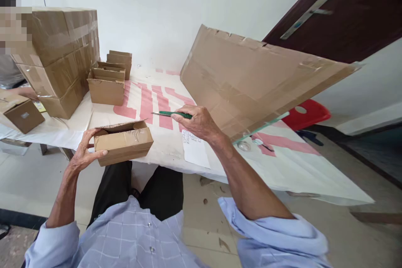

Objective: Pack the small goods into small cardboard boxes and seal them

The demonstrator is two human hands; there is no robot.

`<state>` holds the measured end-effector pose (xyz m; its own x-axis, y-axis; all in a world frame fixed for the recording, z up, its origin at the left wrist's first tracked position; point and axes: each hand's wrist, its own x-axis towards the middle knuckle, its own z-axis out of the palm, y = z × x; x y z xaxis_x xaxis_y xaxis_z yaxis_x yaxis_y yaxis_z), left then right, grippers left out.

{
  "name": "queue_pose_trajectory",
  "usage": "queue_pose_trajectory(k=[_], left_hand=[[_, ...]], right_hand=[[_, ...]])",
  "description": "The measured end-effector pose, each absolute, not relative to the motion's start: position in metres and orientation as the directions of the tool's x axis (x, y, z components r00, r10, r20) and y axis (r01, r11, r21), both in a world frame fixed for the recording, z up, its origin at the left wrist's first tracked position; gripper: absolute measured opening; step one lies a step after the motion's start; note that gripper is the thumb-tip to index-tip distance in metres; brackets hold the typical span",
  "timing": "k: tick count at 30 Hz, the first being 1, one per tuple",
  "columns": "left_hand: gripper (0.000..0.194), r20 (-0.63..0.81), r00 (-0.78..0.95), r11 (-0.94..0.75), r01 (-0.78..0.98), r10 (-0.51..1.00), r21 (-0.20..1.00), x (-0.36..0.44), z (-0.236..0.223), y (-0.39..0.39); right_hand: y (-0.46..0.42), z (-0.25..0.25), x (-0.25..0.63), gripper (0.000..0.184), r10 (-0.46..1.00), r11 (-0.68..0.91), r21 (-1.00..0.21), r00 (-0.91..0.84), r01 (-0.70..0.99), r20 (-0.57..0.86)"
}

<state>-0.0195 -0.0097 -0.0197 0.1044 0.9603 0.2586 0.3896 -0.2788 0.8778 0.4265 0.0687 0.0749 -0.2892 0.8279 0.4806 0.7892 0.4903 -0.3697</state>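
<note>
My left hand (83, 150) grips the left end of a small open cardboard box (123, 142), holding it at the near edge of the table above my lap. My right hand (196, 122) is closed on a green-handled cutter (171, 114), whose tip points left, just right of and above the box. The two hands are a short way apart over the white and red table cover (150, 104).
A large flattened cardboard sheet (251, 79) leans over the table's right side. Several small open boxes (106, 86) and a stack of taped cartons (59, 56) stand at the back left. Another person's arm and a box (20, 113) are at far left. A paper slip (195, 148) lies near my right wrist.
</note>
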Motion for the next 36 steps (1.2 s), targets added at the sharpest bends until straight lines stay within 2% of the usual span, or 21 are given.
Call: queue_pose_trajectory(k=[2, 6, 9, 12, 15, 18, 22, 25, 28, 31, 33, 36], left_hand=[[0.099, 0.241, 0.119, -0.269, 0.413, 0.963, 0.870, -0.019, -0.018, -0.010], [0.112, 0.219, 0.141, -0.259, 0.423, 0.965, 0.868, -0.016, -0.013, -0.009], [0.116, 0.214, 0.153, -0.260, 0.419, 0.965, 0.870, -0.016, -0.012, -0.008], [0.120, 0.208, 0.162, -0.258, 0.426, 0.965, 0.867, -0.018, -0.011, -0.006], [0.126, 0.208, 0.162, -0.259, 0.446, 0.965, 0.857, -0.019, -0.010, -0.005], [0.132, 0.214, 0.178, -0.273, 0.459, 0.960, 0.845, -0.018, -0.009, -0.004], [0.135, 0.237, 0.201, -0.305, 0.468, 0.951, 0.830, -0.015, -0.009, -0.006], [0.134, 0.249, 0.197, -0.315, 0.471, 0.948, 0.824, -0.016, -0.013, -0.007], [0.133, 0.274, 0.203, -0.338, 0.460, 0.940, 0.821, -0.018, -0.017, -0.007], [0.131, 0.305, 0.225, -0.377, 0.460, 0.925, 0.804, -0.019, -0.021, -0.006], [0.130, 0.316, 0.231, -0.390, 0.466, 0.920, 0.794, -0.018, -0.023, -0.004], [0.129, 0.326, 0.226, -0.396, 0.476, 0.918, 0.785, -0.015, -0.023, -0.004]], right_hand=[[0.071, 0.042, 0.435, 0.029, 0.860, 0.394, -0.421, -0.167, 0.817, 0.482], [0.064, -0.041, 0.428, 0.028, 0.956, 0.133, -0.496, 0.022, 0.858, 0.293], [0.057, -0.083, 0.417, 0.033, 0.957, 0.108, -0.568, 0.069, 0.816, 0.281], [0.056, -0.088, 0.410, 0.038, 0.949, 0.155, -0.597, 0.050, 0.787, 0.313], [0.059, -0.062, 0.398, 0.038, 0.893, 0.323, -0.598, -0.026, 0.734, 0.450], [0.057, -0.024, 0.372, 0.034, 0.767, 0.566, -0.475, -0.220, 0.673, 0.603], [0.047, 0.013, 0.333, 0.033, 0.664, 0.730, -0.314, -0.520, 0.607, 0.537], [0.033, 0.021, 0.320, 0.029, 0.613, 0.775, -0.253, -0.592, 0.578, 0.523], [0.007, 0.012, 0.321, 0.010, 0.545, 0.793, -0.177, -0.551, 0.582, 0.632], [-0.025, -0.004, 0.325, 0.017, 0.457, 0.820, -0.079, -0.565, 0.567, 0.688], [-0.041, -0.014, 0.327, 0.015, 0.443, 0.833, -0.067, -0.588, 0.550, 0.677], [-0.049, -0.018, 0.327, 0.004, 0.466, 0.832, -0.110, -0.576, 0.544, 0.671]])
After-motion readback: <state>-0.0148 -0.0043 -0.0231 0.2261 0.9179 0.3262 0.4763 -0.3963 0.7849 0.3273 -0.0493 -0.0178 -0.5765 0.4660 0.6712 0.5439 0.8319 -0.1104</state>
